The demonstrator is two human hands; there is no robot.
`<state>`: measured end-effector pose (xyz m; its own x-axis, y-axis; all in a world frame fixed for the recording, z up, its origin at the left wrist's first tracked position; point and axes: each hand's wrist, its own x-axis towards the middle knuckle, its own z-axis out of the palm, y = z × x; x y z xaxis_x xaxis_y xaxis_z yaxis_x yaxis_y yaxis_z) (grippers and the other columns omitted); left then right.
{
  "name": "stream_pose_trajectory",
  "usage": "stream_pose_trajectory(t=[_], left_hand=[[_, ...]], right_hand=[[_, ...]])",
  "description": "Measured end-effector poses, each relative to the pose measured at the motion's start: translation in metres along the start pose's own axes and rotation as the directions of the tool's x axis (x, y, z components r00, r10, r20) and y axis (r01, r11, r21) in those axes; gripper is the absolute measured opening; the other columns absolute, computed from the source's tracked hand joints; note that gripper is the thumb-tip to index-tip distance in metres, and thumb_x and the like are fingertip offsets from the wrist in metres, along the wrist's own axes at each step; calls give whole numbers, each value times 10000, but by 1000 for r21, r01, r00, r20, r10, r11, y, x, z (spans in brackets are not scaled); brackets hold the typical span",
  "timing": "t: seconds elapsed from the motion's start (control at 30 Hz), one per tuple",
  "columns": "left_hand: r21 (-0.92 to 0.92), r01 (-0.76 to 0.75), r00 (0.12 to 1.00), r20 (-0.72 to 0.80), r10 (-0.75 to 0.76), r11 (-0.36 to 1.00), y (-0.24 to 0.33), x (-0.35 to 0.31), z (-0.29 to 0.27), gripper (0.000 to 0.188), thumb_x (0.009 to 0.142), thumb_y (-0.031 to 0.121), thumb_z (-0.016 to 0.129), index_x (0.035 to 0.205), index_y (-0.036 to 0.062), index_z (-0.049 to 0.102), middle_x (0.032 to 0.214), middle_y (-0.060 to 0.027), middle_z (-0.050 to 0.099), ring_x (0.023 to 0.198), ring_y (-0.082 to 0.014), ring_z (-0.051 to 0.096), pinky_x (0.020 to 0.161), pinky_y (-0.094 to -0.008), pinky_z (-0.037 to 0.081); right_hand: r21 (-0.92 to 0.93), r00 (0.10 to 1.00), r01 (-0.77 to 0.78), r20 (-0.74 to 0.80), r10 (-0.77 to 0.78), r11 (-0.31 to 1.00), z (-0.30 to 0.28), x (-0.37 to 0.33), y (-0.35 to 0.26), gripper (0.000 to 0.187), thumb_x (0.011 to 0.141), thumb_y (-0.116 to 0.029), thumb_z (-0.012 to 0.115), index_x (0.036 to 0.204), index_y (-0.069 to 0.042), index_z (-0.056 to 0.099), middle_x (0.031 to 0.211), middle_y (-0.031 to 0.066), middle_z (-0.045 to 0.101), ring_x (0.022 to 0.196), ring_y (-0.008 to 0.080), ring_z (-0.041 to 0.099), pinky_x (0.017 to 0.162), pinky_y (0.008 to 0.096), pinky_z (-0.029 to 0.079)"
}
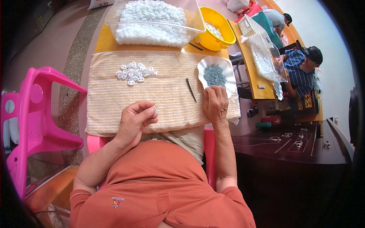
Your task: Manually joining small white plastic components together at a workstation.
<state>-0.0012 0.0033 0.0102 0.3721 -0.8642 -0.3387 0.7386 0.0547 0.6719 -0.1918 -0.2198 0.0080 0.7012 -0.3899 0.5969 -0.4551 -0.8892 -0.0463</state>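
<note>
My left hand (140, 116) is above the front part of the striped towel, thumb and forefinger pressed together. Whatever is in that pinch is too small to make out. At the right, my right hand (216, 102) reaches over the near rim of a white wavy-edged dish (203, 68). Its fingers are bent together, with the tips hidden at the small blue-grey pieces (214, 74) heaped in the dish. Beyond my left hand lies a loose group of small white oval plastic parts with two holes each (135, 71). A thin black strip (191, 90) rests left of the dish.
A clear bin (159, 27) full of white parts and a yellow basin (208, 43) stand behind the towel (110, 102). A pink chair (49, 110) is at the left. Two people sit at another table (262, 91) at the right, near a dark panel (262, 142).
</note>
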Motion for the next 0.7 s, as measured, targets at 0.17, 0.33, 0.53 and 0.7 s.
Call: stream_pose_trajectory(t=[0.17, 0.33, 0.53, 0.7], left_hand=[[-5, 8, 1000, -5, -8, 1000, -1, 1, -1, 121, 866, 46, 634, 983, 15, 624, 834, -49, 640, 747, -114, 633, 679, -243, 553], [-3, 7, 1000, -10, -7, 1000, -1, 0, -2, 129, 866, 47, 634, 990, 14, 622, 832, -50, 638, 746, -114, 633, 679, -243, 552], [0, 15, 1000, -13, -15, 1000, -1, 1, -1, 140, 866, 48, 635, 1000, 13, 618, 839, -53, 639, 745, -113, 633, 680, -242, 552], [-7, 15, 1000, -10, -15, 1000, -1, 1, -1, 138, 866, 50, 635, 998, 15, 618, 832, -51, 639, 740, -112, 633, 681, -242, 553]], right_hand=[[5, 1000, 16, 3, -16, 1000, 3, 0, 1, 73, 784, -51, 608, 853, -28, 598, 888, 111, 576, 851, 319, 554, 836, 426, 453], [37, 1000, 11, -11, -10, 999, 3, -1, 1, 67, 792, -39, 607, 854, -19, 592, 897, 119, 581, 855, 325, 559, 833, 435, 458], [137, 992, -13, -126, 30, 991, 7, -2, 6, 70, 801, 11, 598, 865, -6, 576, 868, 138, 606, 807, 335, 577, 750, 420, 475], [185, 981, -59, -170, 91, 981, 4, -3, 8, 88, 809, 44, 585, 881, -4, 569, 852, 145, 618, 766, 328, 590, 686, 391, 478]])
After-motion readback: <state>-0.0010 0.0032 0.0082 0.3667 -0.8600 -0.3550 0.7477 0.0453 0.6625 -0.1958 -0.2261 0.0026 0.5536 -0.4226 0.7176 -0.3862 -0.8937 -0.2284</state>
